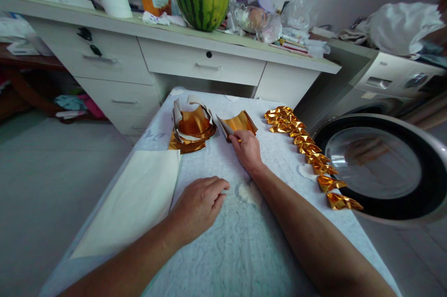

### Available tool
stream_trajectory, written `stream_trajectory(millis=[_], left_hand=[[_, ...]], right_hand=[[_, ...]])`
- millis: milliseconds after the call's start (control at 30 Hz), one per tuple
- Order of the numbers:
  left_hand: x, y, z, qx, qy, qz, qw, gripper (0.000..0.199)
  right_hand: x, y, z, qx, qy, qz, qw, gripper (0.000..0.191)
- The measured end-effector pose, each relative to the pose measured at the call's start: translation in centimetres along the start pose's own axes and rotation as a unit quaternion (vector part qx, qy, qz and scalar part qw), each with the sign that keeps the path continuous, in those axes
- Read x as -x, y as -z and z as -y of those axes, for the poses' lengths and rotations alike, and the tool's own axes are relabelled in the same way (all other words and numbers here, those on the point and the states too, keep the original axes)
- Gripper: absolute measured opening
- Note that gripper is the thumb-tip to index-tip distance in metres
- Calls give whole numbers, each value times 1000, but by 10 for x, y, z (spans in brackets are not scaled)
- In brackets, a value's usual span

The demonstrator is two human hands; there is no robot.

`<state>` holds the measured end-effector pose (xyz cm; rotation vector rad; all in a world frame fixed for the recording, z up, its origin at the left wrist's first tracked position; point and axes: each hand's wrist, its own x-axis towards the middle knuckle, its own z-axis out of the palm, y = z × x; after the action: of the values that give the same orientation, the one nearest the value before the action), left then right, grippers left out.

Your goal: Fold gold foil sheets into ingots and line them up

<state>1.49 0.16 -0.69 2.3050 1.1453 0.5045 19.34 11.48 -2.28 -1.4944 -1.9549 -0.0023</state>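
Note:
My right hand [247,149] reaches over the cloth-covered table, its thumb and fingers closed at the near edge of a small stack of curled gold foil paper [243,122]. The sheets bend upward at the sides and show a pale back. My left hand [200,204] hovers or rests nearer to me with nothing in it, fingers loosely bent and thumb apart. Beyond it lies a larger pile of gold and white curled paper [193,124]. A row of folded gold foil pieces [309,149] runs along the table's right side.
A pale flat sheet [131,201] covers part of the table's left side. Behind stands a white desk [206,62] with drawers, bearing a cut watermelon [200,4] and clutter. The washing machine's round door [375,166] hangs open close to the table's right edge.

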Motion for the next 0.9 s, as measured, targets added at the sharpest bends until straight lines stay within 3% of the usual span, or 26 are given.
stream_trajectory(millis=[367, 667, 800, 900], left_hand=[[1, -2, 3, -1, -9, -7, 1000, 15], [2, -2, 4, 17, -9, -17, 1000, 15], [0, 1, 5, 54, 14, -53, 997, 17], [1, 2, 8, 85, 56, -126, 987, 32]], right_hand=[[3, 4, -1, -23, -52, -44, 997, 9], [5, 32, 5, -65, -61, -30, 996, 22], [20, 48, 12, -73, -21, 2, 997, 24], [37, 59, 19, -90, 12, 51, 995, 26]])
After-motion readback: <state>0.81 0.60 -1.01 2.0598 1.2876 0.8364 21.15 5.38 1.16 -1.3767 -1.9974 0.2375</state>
